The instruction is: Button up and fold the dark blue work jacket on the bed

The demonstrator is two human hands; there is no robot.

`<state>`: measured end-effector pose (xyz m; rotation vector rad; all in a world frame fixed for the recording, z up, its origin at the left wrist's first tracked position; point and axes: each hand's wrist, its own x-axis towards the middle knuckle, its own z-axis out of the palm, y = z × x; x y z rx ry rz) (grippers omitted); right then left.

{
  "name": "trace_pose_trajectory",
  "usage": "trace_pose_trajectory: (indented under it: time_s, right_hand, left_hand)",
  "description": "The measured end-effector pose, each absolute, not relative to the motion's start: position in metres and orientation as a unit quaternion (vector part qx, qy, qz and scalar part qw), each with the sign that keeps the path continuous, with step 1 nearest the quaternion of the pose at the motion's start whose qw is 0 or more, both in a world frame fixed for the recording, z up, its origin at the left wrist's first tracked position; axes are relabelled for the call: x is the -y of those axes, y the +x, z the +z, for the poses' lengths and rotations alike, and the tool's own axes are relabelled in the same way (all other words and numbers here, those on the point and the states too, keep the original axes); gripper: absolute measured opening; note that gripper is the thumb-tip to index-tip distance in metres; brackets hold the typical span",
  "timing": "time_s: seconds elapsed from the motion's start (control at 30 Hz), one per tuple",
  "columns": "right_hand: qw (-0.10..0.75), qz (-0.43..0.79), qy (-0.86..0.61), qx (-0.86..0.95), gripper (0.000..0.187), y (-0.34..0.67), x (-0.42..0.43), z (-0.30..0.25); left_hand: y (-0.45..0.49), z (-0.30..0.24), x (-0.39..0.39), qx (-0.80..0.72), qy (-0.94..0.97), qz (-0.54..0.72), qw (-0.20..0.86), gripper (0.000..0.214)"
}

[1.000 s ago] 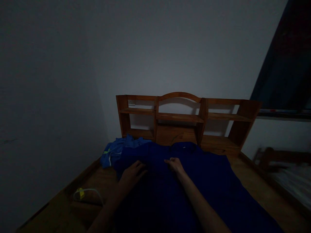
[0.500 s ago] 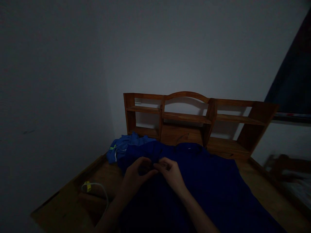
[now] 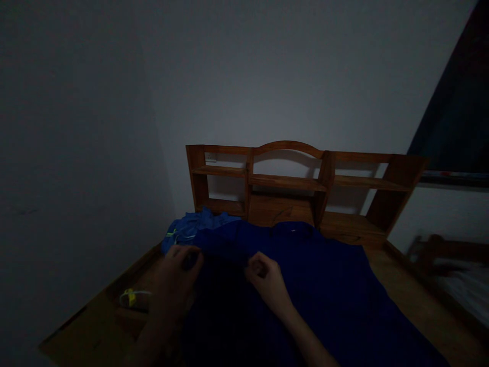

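Note:
My left hand (image 3: 176, 275) pinches the upper left part of a very dark cloth (image 3: 221, 300), thumb against the fingers. The other side of it is pinched by my right hand (image 3: 267, 280), so the cloth spans the gap and hangs below. In this dim light its kind and lower edge cannot be made out. Behind and to the right, a dark blue shirt (image 3: 324, 285) lies spread flat on the wooden bed boards, its collar toward the headboard. A crumpled lighter blue garment (image 3: 191, 224) lies beyond my left hand, beside the shirt.
A wooden headboard (image 3: 286, 181) with open shelves stands against the wall. At the lower left a pale cable with a yellow tag (image 3: 130, 297) lies near a wooden piece. A dark curtain (image 3: 454, 102) hangs at the right, above another wooden frame (image 3: 451, 248).
My hands were close together and have moved apart. The left went left while the right stayed nearly in place, and dark cloth now spans between them. The view shifted slightly.

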<state>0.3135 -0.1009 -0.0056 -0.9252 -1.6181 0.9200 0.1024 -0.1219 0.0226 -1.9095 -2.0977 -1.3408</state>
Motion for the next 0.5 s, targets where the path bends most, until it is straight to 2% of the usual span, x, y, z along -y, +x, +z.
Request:
trace_pose_trajectory:
  time_s: [0.07,0.2,0.27,0.37,0.5]
  right_hand:
    - [0.504,0.300,-0.391,0.709,0.006,0.303,0.113,-0.006]
    - [0.476,0.178,-0.370,0.778,0.011,0.274,0.138,-0.015]
    - [0.460,0.135,-0.371,0.795,0.012,0.262,0.145,-0.023]
    - [0.433,0.085,-0.363,0.821,0.009,0.250,0.150,-0.035]
    - [0.388,0.025,-0.230,0.892,0.009,0.238,0.157,-0.049]
  left_hand:
    - [0.102,0.021,0.131,0.721,-0.557,-0.407,0.066,0.022]
    - [0.103,-0.003,0.158,0.705,-0.609,-0.353,0.085,0.020]
    - [0.096,-0.024,0.172,0.671,-0.657,-0.329,0.097,0.032]
    - [0.083,-0.050,0.186,0.647,-0.689,-0.317,0.080,0.044]
    - [0.075,-0.060,0.186,0.636,-0.694,-0.337,0.014,0.035]
